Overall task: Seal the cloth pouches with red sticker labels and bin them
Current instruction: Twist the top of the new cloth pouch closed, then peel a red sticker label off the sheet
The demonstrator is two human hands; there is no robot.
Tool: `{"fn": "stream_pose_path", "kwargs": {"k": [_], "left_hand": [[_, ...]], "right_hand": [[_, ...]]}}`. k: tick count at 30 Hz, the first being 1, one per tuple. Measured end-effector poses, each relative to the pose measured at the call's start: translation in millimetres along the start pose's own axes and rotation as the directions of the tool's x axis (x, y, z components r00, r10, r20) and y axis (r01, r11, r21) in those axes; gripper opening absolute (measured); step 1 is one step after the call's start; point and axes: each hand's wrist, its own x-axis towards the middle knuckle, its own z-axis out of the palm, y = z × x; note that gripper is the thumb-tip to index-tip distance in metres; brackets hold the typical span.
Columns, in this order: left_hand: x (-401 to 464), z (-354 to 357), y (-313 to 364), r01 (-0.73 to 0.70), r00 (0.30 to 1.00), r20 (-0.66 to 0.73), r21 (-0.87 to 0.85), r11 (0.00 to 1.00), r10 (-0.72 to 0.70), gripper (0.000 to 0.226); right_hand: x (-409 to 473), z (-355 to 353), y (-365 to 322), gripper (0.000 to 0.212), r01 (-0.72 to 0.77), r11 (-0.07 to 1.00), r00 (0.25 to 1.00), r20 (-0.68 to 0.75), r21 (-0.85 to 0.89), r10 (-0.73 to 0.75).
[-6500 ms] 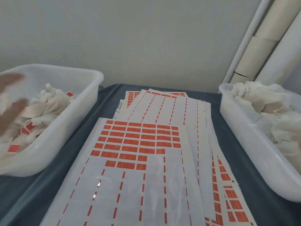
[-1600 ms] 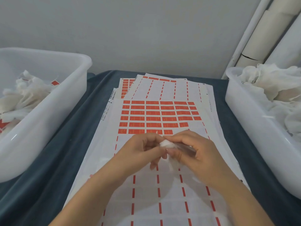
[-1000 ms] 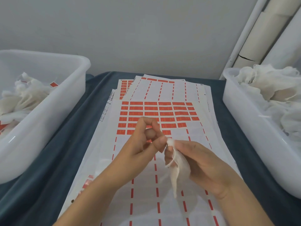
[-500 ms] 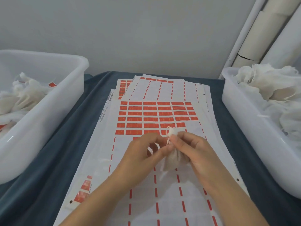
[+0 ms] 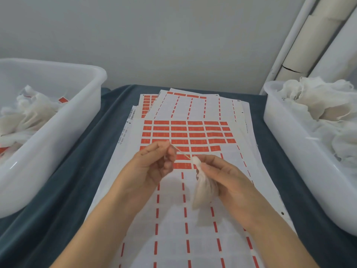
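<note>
My right hand (image 5: 222, 176) pinched the pouch (image 5: 202, 190) by its neck, body hanging downward over the sticker sheet (image 5: 173, 219). My left hand (image 5: 154, 167) pinched its drawstring (image 5: 183, 154), stretched up-left; the red stickers (image 5: 193, 135) lay just beyond, nearer my left.

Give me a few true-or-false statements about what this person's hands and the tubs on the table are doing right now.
1. The right hand holds a cloth pouch. True.
2. The left hand rests flat on the label sheet. False: it is raised, pinching a thin drawstring running to the pouch's neck.
3. The left tub holds pouches with red stickers. True.
4. The right tub is empty. False: it is heaped with white cloth.
5. The held pouch already shows a red sticker. False: none is visible on it.
</note>
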Motion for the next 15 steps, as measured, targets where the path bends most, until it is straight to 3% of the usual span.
{"fn": "stream_pose_path", "kwargs": {"k": [7,12,15], "left_hand": [[-1,4,2,-0.032,0.994,-0.111,-0.325,0.945,-0.004,0.02],[-6,10,-3,-0.009,0.999,0.049,-0.233,0.972,0.021,0.019],[-9,11,4,-0.149,0.988,-0.064,-0.138,0.979,0.141,0.027]], "right_hand": [[0,6,6,0.025,0.02,0.991,0.999,0.052,-0.13,-0.013],[-1,2,1,0.023,0.057,0.971,0.998,0.028,-0.234,-0.052],[6,-8,2,0.021,0.065,0.859,0.967,-0.179,-0.508,-0.179]]}}
